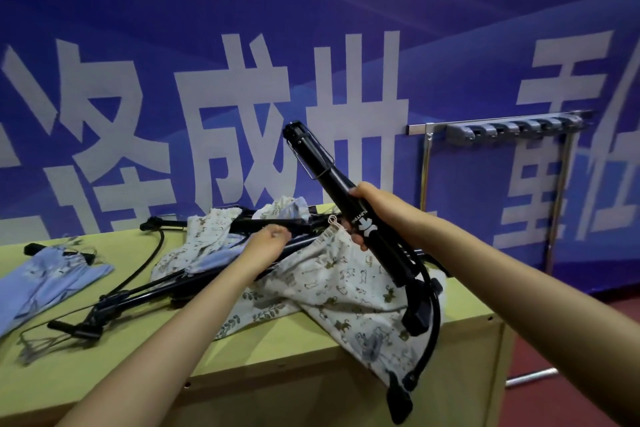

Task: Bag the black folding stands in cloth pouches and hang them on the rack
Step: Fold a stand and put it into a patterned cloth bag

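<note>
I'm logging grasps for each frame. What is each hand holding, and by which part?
The right hand grips a black folding stand around mid-shaft, by the white logo. The left hand reaches into the pouch pile; whether it holds anything cannot be told.

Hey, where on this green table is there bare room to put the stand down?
Bare table lies along the near edge, between the blue pouch and the cream pouch. The back-left corner is also free. The middle is crowded with stands and pouches.

We see a yellow-green table (304, 340). On it lie black folding stands (145, 291), printed cloth pouches (332, 284) and a blue pouch (52, 277).
</note>
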The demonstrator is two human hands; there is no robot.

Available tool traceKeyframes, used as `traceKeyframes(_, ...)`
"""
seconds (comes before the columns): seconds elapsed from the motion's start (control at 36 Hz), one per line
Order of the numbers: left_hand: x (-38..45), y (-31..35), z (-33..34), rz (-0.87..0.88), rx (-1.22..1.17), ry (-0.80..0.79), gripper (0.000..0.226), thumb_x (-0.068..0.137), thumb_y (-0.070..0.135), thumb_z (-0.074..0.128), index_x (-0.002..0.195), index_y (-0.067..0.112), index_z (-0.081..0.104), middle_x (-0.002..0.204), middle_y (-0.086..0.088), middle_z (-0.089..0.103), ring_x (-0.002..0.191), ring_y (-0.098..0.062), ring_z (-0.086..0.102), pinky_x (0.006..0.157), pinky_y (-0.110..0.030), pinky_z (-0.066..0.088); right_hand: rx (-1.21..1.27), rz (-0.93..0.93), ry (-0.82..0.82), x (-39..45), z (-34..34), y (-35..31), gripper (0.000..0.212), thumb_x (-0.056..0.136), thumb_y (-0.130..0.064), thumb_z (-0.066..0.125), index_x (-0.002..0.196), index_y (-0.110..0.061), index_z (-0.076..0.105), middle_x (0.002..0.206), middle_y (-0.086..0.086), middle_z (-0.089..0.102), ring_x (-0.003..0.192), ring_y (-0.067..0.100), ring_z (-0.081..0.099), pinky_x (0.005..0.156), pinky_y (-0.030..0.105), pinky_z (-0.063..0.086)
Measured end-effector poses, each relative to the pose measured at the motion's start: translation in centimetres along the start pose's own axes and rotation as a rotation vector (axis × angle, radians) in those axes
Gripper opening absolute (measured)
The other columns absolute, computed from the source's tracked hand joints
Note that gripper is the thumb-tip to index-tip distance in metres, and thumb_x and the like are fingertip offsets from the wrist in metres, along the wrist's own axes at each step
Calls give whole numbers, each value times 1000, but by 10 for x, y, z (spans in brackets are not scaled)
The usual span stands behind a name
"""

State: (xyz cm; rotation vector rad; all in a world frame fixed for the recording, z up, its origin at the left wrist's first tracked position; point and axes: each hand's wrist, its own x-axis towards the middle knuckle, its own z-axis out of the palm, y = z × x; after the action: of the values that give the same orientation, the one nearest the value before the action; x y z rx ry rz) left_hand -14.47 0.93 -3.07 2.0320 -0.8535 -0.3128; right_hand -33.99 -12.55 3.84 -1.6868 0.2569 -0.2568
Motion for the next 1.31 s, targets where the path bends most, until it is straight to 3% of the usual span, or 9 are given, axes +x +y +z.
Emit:
traceKeyframes(0.08, 0, -16, 7, -33, 217, -102, 23, 103, 34, 41, 91, 15, 47, 61, -3, 38, 50, -16, 35, 49, -26, 27, -24, -42, 9, -2, -3, 6, 47, 98, -50, 44, 115, -7, 53, 75, 9, 59, 57, 23, 57, 52, 31, 51)
traceKeyframes(0.25, 2, -24, 18, -17, 389, -107, 44, 95, 48, 52, 65, 18, 39, 56, 0, 32, 53, -16, 31, 55, -30, 20, 29, -46, 88, -4, -8, 15, 38, 100, -34, 49, 115, 1, 53, 84, 15, 68, 73, 31, 68, 59, 34, 56)
traceKeyframes(0.44, 4, -22, 20, -44, 418, -109, 52, 91, 44, 60, 53, 20, 33, 50, 1, 24, 45, -15, 23, 53, -29, 19, 1, -5, 158, -4, -8, 21, 31, 97, -32, 44, 106, -3, 52, 77, 11, 60, 59, 28, 63, 53, 35, 52)
traceKeyframes(0.61, 2, -29, 23, -16, 405, -28, 34, 87, 46, 63, 80, 13, 65, 65, -1, 54, 58, -16, 46, 56, -30, 34, 32, -61, 196, -10, -10, 23, 53, 90, -58, 53, 101, -6, 54, 73, 13, 60, 59, 27, 64, 56, 34, 53)
traceKeyframes(0.75, -3, -28, 24, 24, 436, 32, 21, 88, 41, 64, 91, 21, 70, 92, 0, 72, 86, -19, 66, 79, -36, 52, -2, -107, 246, -11, -9, 24, 56, 91, -57, 52, 97, -2, 55, 69, 16, 63, 59, 28, 67, 54, 32, 55)
traceKeyframes(0.94, -1, -30, 18, 36, 413, 12, 19, 90, 24, 60, 104, 23, 72, 101, 4, 72, 82, -17, 65, 75, -32, 52, -105, -111, 268, -9, -8, 27, 47, 98, -49, 45, 107, -3, 49, 71, 16, 64, 52, 28, 61, 47, 31, 51)
traceKeyframes(1.03, -2, -28, 15, 53, 429, 30, 29, 89, 20, 57, 116, 19, 69, 94, 1, 71, 67, -13, 59, 56, -24, 43, -152, -115, 254, -10, -10, 29, 39, 99, -45, 46, 110, -8, 47, 78, 15, 63, 52, 30, 61, 47, 33, 52)
traceKeyframes(1.17, -9, -25, 17, 20, 681, 4, 46, 85, 62, 54, 72, 19, 50, 60, 2, 48, 57, -16, 46, 56, -28, 33, -172, -126, 205, -12, -13, 31, 31, 99, -44, 48, 108, -14, 50, 80, 17, 58, 55, 31, 62, 50, 36, 54)
traceKeyframes(1.31, -15, -14, 20, -48, 668, -102, 48, 89, 57, 54, 61, 20, 40, 58, 3, 37, 51, -12, 36, 49, -27, 26, -194, -108, 137, -13, -18, 32, 36, 98, -43, 51, 111, -9, 51, 78, 15, 61, 59, 31, 64, 51, 35, 55)
